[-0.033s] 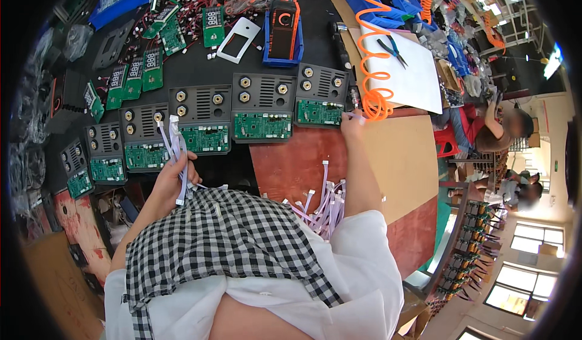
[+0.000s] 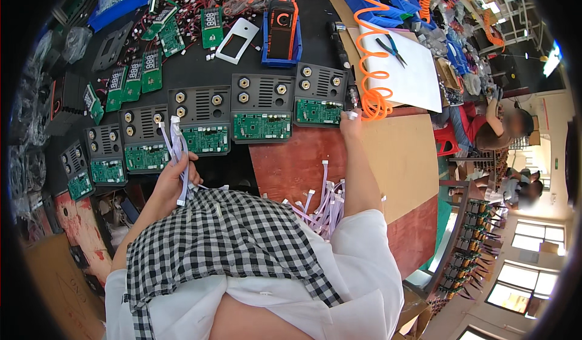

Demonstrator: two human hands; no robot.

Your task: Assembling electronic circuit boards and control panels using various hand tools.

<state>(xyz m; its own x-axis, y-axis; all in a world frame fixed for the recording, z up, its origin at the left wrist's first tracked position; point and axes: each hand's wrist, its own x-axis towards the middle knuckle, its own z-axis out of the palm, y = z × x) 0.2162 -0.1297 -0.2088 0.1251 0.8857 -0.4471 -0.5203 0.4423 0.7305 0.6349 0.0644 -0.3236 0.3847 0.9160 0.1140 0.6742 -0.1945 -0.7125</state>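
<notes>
My left hand (image 2: 183,173) is closed around several flat white-and-lilac ribbon cables (image 2: 176,141) with white plugs at their ends. It is in front of a row of dark grey panels (image 2: 262,92) with brass fittings, slots and green circuit boards (image 2: 262,126). My right hand (image 2: 351,124) pinches the white end of a ribbon cable (image 2: 350,115) at the right edge of the rightmost green board (image 2: 318,112). Fingers hide most of that cable, and I cannot tell whether its plug is in a socket. A loose pile of the same cables (image 2: 327,203) lies near my body, between my arms.
Behind the panels are display boards (image 2: 151,70), a white frame (image 2: 239,40) and an orange-and-black device (image 2: 282,27) in a blue bin. To the right are a screwdriver (image 2: 354,88), a coiled orange hose (image 2: 377,104), pliers (image 2: 391,50) on white paper and cardboard (image 2: 400,158). Another person (image 2: 494,127) sits far right.
My right hand has shifted very slightly, and the lilac strip that stuck out to its right shows less now. My left hand holds its cables in the same place.
</notes>
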